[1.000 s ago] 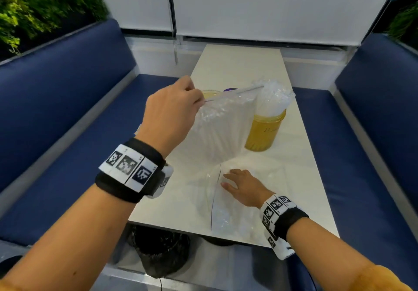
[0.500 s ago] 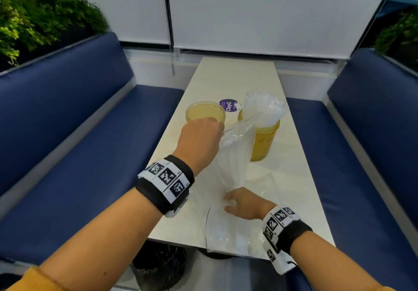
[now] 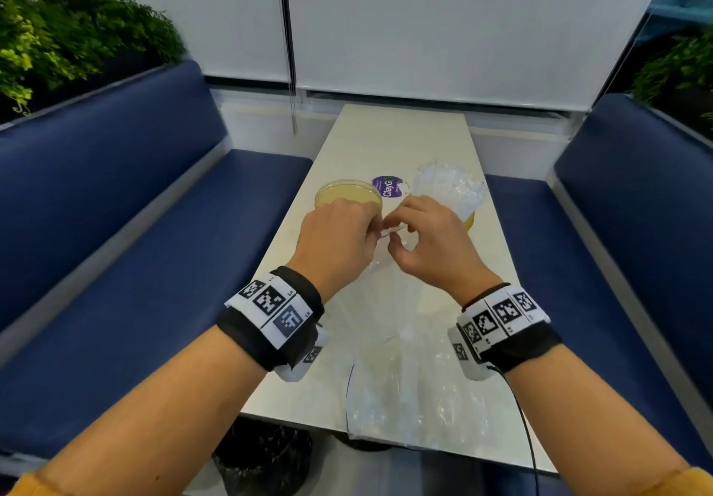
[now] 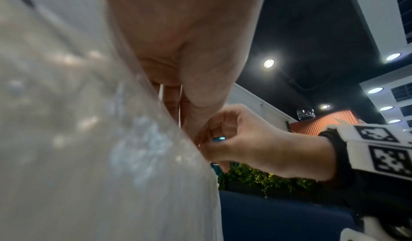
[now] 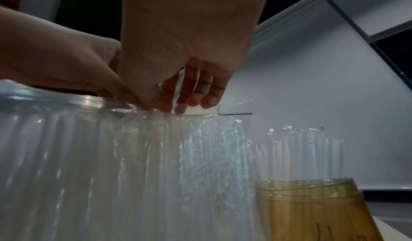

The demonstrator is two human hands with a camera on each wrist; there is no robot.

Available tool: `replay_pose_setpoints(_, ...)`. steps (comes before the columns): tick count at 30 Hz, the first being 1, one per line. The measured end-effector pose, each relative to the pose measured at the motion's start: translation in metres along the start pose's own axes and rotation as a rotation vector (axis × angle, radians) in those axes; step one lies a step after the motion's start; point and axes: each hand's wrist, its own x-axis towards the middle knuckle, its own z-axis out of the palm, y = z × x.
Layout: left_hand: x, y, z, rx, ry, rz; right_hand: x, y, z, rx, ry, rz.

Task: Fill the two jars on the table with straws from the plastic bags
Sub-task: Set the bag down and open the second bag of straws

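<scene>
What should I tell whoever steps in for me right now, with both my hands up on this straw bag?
Left hand: pinching the top edge of the bag of straws.
Right hand: pinching the same edge from the other side; the bag looks unopened.
The bag stands upright on the table, between you and the jars.
Right jar: already holds straws.
Left jar: empty.
An emptied bag lies flat at the near edge.
Left to do: open this bag and fill the left jar.
</scene>
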Motion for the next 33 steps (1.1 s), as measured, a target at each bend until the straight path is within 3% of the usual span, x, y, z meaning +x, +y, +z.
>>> replay_pose_setpoints(6, 0.006, -0.013, -0.017, -0.129, -0.116, -0.037, -0.008, 0.011, -0.002, -0.012, 0.036, -0.107)
replay_pose_setpoints(11, 0.014, -0.015, -0.03, -0.048, -0.3, 0.045, -0.013, 0.011, -0.004, -0.028, 0.153, -0.117)
replay_pose_setpoints(19, 0.013, -0.016, -0.019, -0.123, -0.379, 0.054, -0.02, 0.002, 0.003, 0.085, 0.237, 0.031)
replay_pose_setpoints(21, 0.011, -0.018, -0.014, -0.122, -0.356, 0.052, -0.021, -0.006, 0.004, 0.145, 0.235, 0.101)
replay_pose_setpoints(24, 0.007, -0.02, -0.01, -0.126, -0.306, 0.054, -0.019, -0.021, 0.002, 0.274, 0.243, 0.399)
replay_pose_setpoints(28, 0.005, -0.02, -0.003, -0.184, -0.271, 0.048, -0.014, -0.035, -0.002, 0.514, -0.055, 0.728)
replay_pose_setpoints(33, 0.007, -0.02, 0.002, -0.245, -0.205, 0.019, -0.005, -0.043, -0.001, 0.603, -0.114, 0.783)
